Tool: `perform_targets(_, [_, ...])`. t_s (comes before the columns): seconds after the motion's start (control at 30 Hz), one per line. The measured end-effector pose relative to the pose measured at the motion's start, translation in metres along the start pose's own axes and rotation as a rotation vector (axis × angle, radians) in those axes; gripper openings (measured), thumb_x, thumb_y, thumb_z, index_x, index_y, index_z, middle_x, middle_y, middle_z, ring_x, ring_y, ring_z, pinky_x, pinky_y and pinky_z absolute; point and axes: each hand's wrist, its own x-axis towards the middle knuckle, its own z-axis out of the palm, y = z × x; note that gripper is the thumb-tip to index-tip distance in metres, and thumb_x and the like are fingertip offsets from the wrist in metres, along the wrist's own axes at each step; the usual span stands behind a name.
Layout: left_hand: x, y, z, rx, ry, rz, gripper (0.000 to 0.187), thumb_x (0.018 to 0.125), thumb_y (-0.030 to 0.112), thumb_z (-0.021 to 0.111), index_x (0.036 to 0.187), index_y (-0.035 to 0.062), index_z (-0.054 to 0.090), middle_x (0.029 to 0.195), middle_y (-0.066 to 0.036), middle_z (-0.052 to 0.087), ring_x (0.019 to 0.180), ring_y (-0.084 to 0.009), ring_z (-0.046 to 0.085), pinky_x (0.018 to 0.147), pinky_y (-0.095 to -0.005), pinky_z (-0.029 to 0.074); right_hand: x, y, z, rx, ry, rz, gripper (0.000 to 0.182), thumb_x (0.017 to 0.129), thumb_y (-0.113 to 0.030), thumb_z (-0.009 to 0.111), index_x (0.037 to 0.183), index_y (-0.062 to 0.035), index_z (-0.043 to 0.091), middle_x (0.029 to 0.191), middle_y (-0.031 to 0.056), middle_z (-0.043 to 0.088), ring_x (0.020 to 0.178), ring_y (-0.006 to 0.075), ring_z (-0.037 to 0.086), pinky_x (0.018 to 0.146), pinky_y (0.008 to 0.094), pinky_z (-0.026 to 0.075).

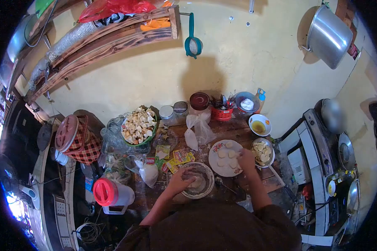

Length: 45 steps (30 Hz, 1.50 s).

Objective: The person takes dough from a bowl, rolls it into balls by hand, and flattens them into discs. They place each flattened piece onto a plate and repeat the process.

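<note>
My left hand (pixel 182 181) is at the left side of a clear bowl (pixel 211 180) dusted with white powder, its thumb and fingers apart over the bowl. A pale lump (pixel 197 182) shows inside, partly behind the thumb. My right hand (pixel 247 161) is over the right edge of a white flowered plate (pixel 214 161), fingers bent together; what they hold, if anything, is hidden. Several pale flat pieces (pixel 231 154) lie apart on the plate. Just right of that hand, a long-handled pan (pixel 262 153) holds more pale pieces. A spoon (pixel 226 184) rests between bowl and plate.
Seasoning packets (pixel 181 156) and a bag of white powder (pixel 148 173) lie left of the bowl. Behind stand a basin of cut pieces (pixel 139 125), jars (pixel 166 112) and a red utensil basket (pixel 221 113). A red-lidded jug (pixel 113 195) stands left, a stove (pixel 322 142) right.
</note>
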Motion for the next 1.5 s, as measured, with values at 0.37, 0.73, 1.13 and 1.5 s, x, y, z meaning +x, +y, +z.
perform_targets(0.37, [0.0, -0.007, -0.007, 0.067, -0.097, -0.035, 0.05, 0.077, 0.026, 0.069, 0.118, 0.0024, 0.053, 0.103, -0.014, 0.062, 0.093, -0.0213, 0.061, 0.079, -0.0327, 0.049, 0.071, 0.017, 0.003, -0.389, -0.38, -0.033, 0.02, 0.066, -0.017, 0.067, 0.083, -0.0068, 0.069, 0.087, 0.018, 0.065, 0.085, 0.0341, 0.062, 0.076, 0.0431, 0.049])
perform_targets(0.73, [-0.006, 0.002, -0.009, 0.178, -0.156, -0.109, 0.052, 0.079, 0.028, 0.067, 0.121, 0.0029, 0.05, 0.108, -0.014, 0.061, 0.095, -0.0229, 0.061, 0.083, -0.0336, 0.048, 0.084, 0.023, 0.038, -0.83, -0.334, -0.213, 0.017, 0.079, -0.012, 0.055, 0.089, -0.0112, 0.069, 0.092, 0.0052, 0.065, 0.097, 0.0227, 0.055, 0.084, 0.0494, 0.034])
perform_targets(1.13, [-0.007, 0.008, -0.015, 0.18, -0.064, -0.03, 0.05, 0.077, 0.025, 0.069, 0.118, 0.0027, 0.053, 0.098, -0.014, 0.063, 0.088, -0.0197, 0.062, 0.076, -0.0323, 0.05, 0.094, 0.003, -0.001, -0.713, -0.22, -0.19, 0.016, 0.08, -0.019, 0.055, 0.086, -0.0149, 0.07, 0.084, 0.0077, 0.065, 0.091, 0.0235, 0.056, 0.078, 0.048, 0.038])
perform_targets(1.5, [-0.006, -0.022, -0.008, 0.269, 0.22, 0.103, 0.036, 0.072, 0.01, 0.064, 0.106, 0.0017, 0.058, 0.089, -0.016, 0.062, 0.082, -0.0267, 0.061, 0.074, -0.035, 0.048, -0.038, -0.12, 0.041, 0.292, -0.776, -0.486, 0.031, 0.069, -0.015, 0.068, 0.097, -0.0016, 0.064, 0.087, 0.0148, 0.064, 0.082, 0.0256, 0.062, 0.074, 0.0359, 0.049])
